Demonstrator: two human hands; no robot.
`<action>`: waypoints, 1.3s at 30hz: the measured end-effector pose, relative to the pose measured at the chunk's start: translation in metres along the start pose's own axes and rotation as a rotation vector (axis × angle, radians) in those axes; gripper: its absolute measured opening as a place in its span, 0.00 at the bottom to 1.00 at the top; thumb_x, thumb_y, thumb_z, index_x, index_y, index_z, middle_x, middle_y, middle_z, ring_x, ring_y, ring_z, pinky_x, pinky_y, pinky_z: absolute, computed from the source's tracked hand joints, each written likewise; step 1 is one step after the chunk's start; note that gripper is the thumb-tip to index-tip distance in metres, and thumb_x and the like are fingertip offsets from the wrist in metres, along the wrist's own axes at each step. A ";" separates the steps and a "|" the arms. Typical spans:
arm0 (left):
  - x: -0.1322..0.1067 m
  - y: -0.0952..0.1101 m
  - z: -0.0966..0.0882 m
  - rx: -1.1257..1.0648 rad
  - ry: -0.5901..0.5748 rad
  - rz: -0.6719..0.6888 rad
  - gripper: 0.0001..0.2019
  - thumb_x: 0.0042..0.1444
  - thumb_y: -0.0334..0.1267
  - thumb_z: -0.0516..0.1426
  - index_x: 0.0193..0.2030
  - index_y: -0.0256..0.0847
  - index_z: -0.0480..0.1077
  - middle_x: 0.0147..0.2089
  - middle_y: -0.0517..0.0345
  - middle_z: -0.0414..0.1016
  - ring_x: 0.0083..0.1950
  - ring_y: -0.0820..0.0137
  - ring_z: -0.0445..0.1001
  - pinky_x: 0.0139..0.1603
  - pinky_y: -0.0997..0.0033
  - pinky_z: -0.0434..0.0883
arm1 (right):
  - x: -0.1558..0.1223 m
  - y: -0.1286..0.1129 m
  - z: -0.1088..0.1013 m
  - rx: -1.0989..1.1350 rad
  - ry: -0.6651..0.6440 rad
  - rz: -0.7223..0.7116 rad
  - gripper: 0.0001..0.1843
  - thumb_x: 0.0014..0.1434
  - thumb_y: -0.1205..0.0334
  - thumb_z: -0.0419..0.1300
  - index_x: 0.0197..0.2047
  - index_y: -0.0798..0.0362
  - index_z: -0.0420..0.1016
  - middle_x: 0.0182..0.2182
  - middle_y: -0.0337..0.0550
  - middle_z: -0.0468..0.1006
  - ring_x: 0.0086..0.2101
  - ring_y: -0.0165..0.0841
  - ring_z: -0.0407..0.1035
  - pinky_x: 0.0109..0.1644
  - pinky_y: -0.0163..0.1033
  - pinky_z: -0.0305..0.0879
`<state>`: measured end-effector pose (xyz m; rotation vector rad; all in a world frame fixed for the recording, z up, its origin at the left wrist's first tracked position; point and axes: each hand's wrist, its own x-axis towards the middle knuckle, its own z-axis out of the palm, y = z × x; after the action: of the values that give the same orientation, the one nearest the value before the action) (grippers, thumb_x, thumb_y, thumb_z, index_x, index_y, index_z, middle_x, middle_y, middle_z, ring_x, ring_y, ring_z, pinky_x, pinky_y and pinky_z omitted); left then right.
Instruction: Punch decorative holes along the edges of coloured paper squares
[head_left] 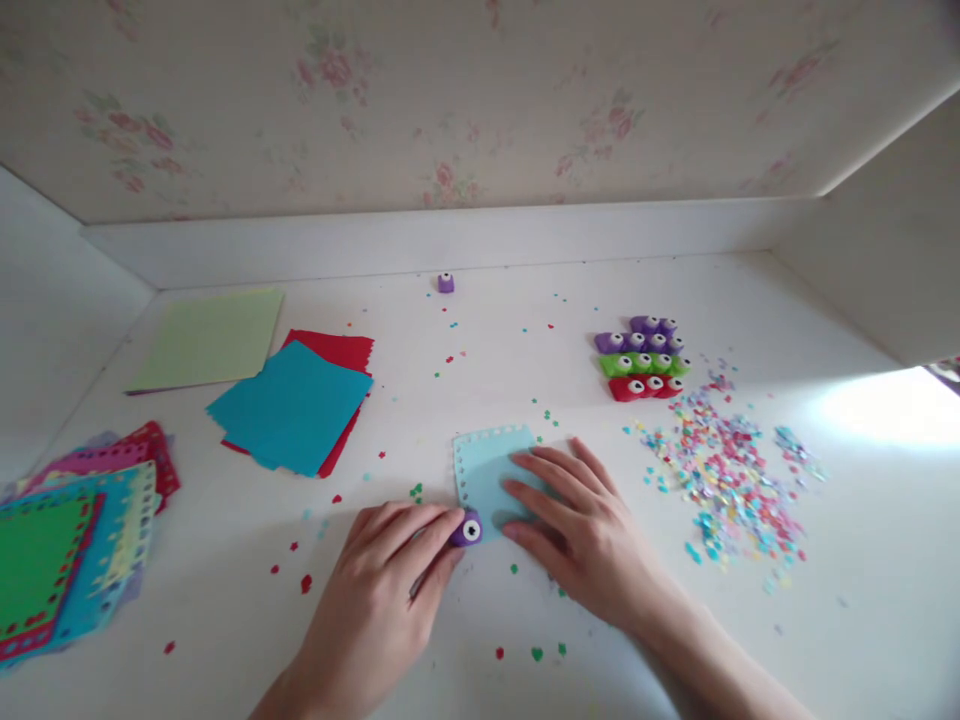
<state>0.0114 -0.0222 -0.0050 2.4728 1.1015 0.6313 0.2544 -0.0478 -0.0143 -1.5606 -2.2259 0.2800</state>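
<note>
Left hand (379,590): near front edge of tabletop (787,320); fingers curled round purple punch (466,528), gripping it from the left.
Purple punch: small rounded plastic block, white button with dark mark facing up; at front-left corner of pale blue paper (487,468); touching or straddling that edge, cannot tell which.
Right hand (581,525): open, fingers spread flat on right half of pale blue paper, pinning it; holding nothing.
Pale blue paper: small thin matte square, centre-front of tabletop, slightly rotated; row of small holes along left and back edges; front and right edges partly hidden under the hands.
Key relation: paper just right of and behind the punch; left hand nearer the punch, right hand nearer the paper; holed left edge runs front to back, away from the punch.
Spare punches (641,358): tight rows of purple, green and red; right of centre, toward back edge.
Lone punch (445,283): purple, close to back edge.
Confetti (727,480): loose multicolour pile just right of right hand; stray bits scattered elsewhere.
Plain sheets (292,405): teal over red, left of centre; pale green sheet (210,338) behind them.
Punched stack (67,560): at left edge, lace-like cut borders, mixed colours.
</note>
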 end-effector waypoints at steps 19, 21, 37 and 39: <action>0.003 -0.008 0.002 0.020 -0.010 0.012 0.14 0.61 0.34 0.57 0.53 0.47 0.73 0.45 0.55 0.81 0.44 0.62 0.78 0.44 0.60 0.77 | 0.000 0.003 0.005 0.030 0.015 0.011 0.18 0.60 0.55 0.63 0.55 0.42 0.75 0.55 0.43 0.76 0.57 0.47 0.67 0.66 0.64 0.54; 0.002 -0.008 0.002 0.011 -0.010 -0.001 0.14 0.61 0.34 0.58 0.54 0.47 0.72 0.45 0.55 0.81 0.44 0.62 0.78 0.45 0.60 0.77 | 0.000 0.003 0.005 0.033 0.015 0.011 0.18 0.60 0.55 0.63 0.55 0.42 0.75 0.55 0.42 0.76 0.57 0.47 0.67 0.66 0.63 0.54; 0.024 0.015 0.004 -0.023 -0.017 -0.221 0.09 0.64 0.44 0.55 0.38 0.48 0.77 0.40 0.56 0.75 0.42 0.62 0.73 0.45 0.56 0.71 | -0.001 0.000 0.000 0.027 0.030 0.003 0.16 0.63 0.52 0.60 0.54 0.43 0.75 0.55 0.44 0.76 0.56 0.44 0.66 0.65 0.63 0.53; 0.027 0.015 0.004 0.000 -0.027 -0.246 0.09 0.63 0.43 0.56 0.34 0.47 0.76 0.38 0.56 0.75 0.41 0.63 0.74 0.43 0.58 0.71 | -0.001 0.000 0.001 0.033 0.033 -0.001 0.16 0.63 0.52 0.60 0.53 0.43 0.75 0.55 0.44 0.76 0.56 0.44 0.67 0.65 0.63 0.53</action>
<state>0.0386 -0.0123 0.0058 2.2882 1.3658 0.5219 0.2542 -0.0493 -0.0151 -1.5356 -2.1861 0.2875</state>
